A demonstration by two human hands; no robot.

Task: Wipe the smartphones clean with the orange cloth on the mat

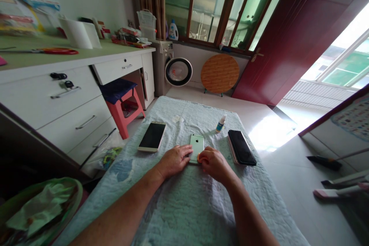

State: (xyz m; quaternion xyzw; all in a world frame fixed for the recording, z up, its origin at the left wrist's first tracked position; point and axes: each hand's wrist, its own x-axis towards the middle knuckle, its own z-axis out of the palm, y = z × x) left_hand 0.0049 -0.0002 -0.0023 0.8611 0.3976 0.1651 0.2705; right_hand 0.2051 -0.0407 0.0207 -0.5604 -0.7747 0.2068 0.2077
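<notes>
A pale silver smartphone [197,144] lies back up on the cloth-covered table in front of me, a dark apple logo on its upper half. My left hand [176,158] rests flat at its left side, fingertips touching that edge. Between the bent fingers of my right hand [215,163] is a small orange piece [198,157], pressed on the lower right of the phone's back. Most of that piece is hidden, so its kind is unclear. Left of the hands lies a gold-rimmed smartphone [152,137], screen up. A small spray bottle [221,123] stands beyond my right hand.
A black smartphone [242,147] lies at the right on a paler flat thing. A light blue quilted cloth [184,207] covers the table. White drawers [69,111], a pink stool [122,111] and a waste bin [76,196] stand left. Behind are a washing machine [161,61] and a round wooden tabletop [220,73].
</notes>
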